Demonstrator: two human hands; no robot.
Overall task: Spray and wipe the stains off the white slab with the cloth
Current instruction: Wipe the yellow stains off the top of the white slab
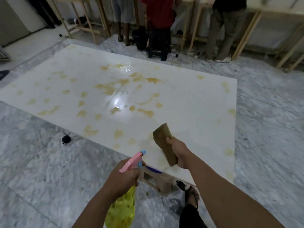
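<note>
Floor (41,170): grey-white marble tiles, veined, glossy. Far side: row of light wooden table frames (88,22), thin legs, pale tops. Three people (159,22) stand at frames, legs only in view. Black bucket (139,39) and dark stool (158,46) on floor near them. Small black object (66,139) on floor. Grey cabinet (14,18) at upper left. Lighting dim, overhead.

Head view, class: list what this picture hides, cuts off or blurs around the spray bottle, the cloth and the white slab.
- Spray bottle: base cut off by the bottom edge; trigger hidden by the left hand.
- Cloth: lifted and motion-blurred, weave unreadable; one side covered by the right hand.
- White slab: near corner hidden behind the arms; glare washes out stains at the centre.
</note>
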